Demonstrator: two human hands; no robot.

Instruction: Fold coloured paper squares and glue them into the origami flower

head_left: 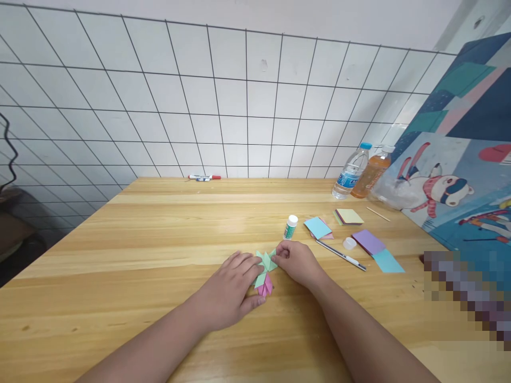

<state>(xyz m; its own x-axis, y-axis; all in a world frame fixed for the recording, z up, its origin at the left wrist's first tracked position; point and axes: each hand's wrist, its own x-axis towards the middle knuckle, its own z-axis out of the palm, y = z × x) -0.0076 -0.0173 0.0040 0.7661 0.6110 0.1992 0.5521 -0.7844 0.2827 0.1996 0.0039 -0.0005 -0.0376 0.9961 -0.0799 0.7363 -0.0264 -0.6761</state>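
Note:
A folded-paper piece lies on the wooden table, with pale green folded paper [262,277] in pointed petals and a pink folded piece [265,287] at its near end. My left hand [233,290] rests flat across its left side, fingers stretched and thumb reaching beside the pink part. From the right, my right hand [297,260] pinches the tip of a green petal between thumb and fingers. Part of the green paper is hidden under my left fingers. Just beyond my right hand stands a glue stick [290,227] with a white top.
Right of my hands lie blue paper [318,227], a pen [341,255], a small clear cap [349,243], purple paper [368,242] and a yellow-topped paper stack [348,216]. A water bottle [351,173] and an orange drink bottle [371,173] stand behind. Markers [204,177] lie by the tiled wall.

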